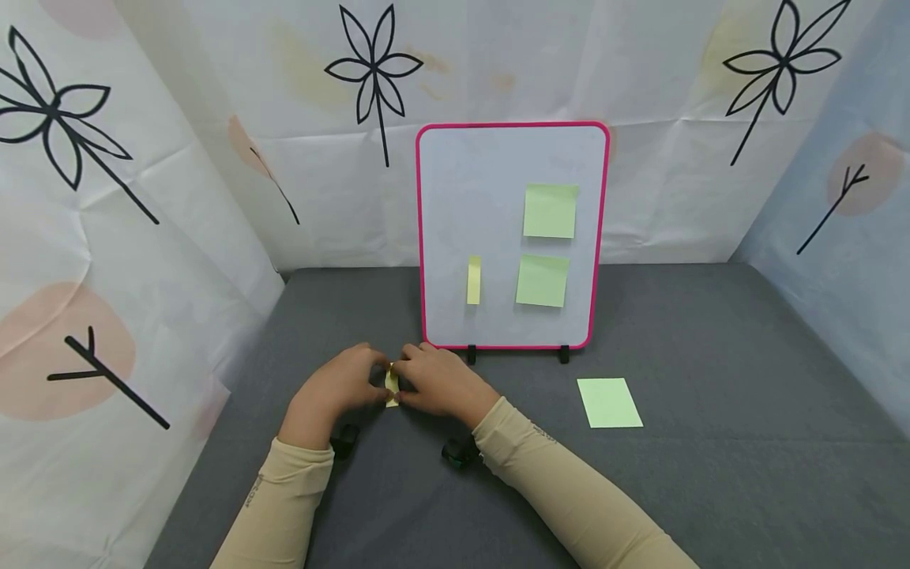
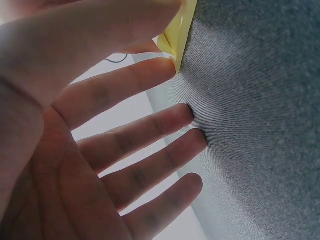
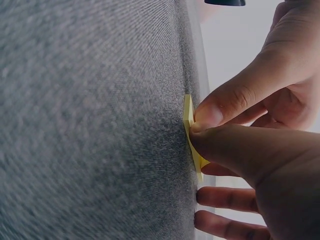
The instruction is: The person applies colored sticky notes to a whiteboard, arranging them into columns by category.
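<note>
A small pad of narrow yellow sticky notes (image 1: 392,385) lies on the dark grey cloth, left of the whiteboard's foot. From the left, my left hand (image 1: 346,381) holds its edge between thumb and index finger. In the left wrist view the pad (image 2: 186,32) sits at those fingertips, while the other fingers stretch out, tips near the cloth. My right hand (image 1: 442,381) grips the pad from the right. In the right wrist view both thumbs meet on the pad (image 3: 188,112), and its top strip appears partly lifted. Fingers hide part of it.
Behind the hands stands a pink-framed whiteboard (image 1: 455,182) on black feet. It carries two green sticky notes (image 1: 550,211) and one yellow strip (image 1: 474,280). A green square note (image 1: 610,403) lies at the right. Patterned cloth walls (image 1: 213,87) surround the table.
</note>
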Tool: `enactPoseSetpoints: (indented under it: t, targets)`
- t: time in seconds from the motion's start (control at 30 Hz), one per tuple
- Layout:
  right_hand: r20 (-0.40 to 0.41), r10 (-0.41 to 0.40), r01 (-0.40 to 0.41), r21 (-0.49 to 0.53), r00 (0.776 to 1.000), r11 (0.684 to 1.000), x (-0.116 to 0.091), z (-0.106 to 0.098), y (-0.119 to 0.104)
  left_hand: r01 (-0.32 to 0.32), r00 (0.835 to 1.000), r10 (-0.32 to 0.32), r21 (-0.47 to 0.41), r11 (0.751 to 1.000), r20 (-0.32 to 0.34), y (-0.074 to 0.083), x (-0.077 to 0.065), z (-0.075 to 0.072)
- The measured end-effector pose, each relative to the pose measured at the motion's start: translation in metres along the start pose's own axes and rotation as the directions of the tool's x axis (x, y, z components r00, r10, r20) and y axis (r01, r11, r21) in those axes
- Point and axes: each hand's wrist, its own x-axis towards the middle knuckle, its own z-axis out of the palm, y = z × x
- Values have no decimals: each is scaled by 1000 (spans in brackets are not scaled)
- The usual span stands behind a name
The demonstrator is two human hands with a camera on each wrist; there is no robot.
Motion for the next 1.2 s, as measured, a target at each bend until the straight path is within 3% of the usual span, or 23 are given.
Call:
enactPoseSetpoints:
  t: [0.3,0.83,1.2]
  targets:
    - [-32,-15,15,-8,999,1000,-1,0,0,10,1000,-10,-31,999,10,2,-6,-2]
    - [-61,-26,25,-19,998,1000,-2,1,0,-4,1000,4,-17,1000,5,-1,-1,1]
    - [-4,0,0,13,1000,1000,0,-1,0,-12,1000,12,-24,1000,-2,-2,-2,0]
